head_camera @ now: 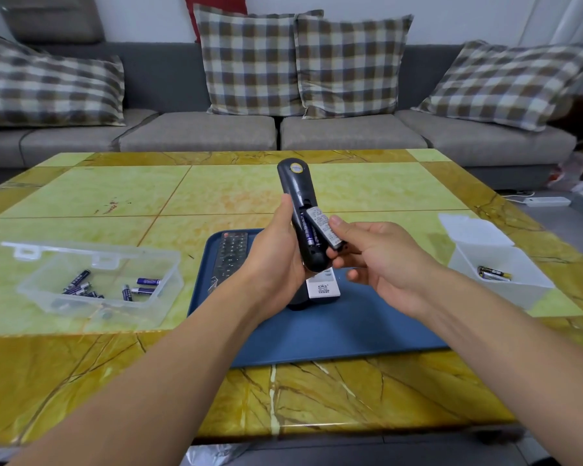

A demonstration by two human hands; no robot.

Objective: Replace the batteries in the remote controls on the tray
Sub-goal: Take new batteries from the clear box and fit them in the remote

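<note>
My left hand (276,260) holds a black remote (298,200) upright above the blue tray (350,327), back side toward me. Its battery bay is uncovered and a blue battery (309,233) lies inside. My right hand (377,253) pinches the labelled battery cover (327,228) against the bay's right side. On the tray lie a second black remote (231,255), buttons up, and a third remote (323,287) with a white label, partly hidden behind my left hand.
A clear open box (95,280) with several blue batteries sits left of the tray. A white open box (498,267) holding a few dark batteries stands at the right. The table is green and yellow marble. A grey sofa with plaid cushions lies beyond.
</note>
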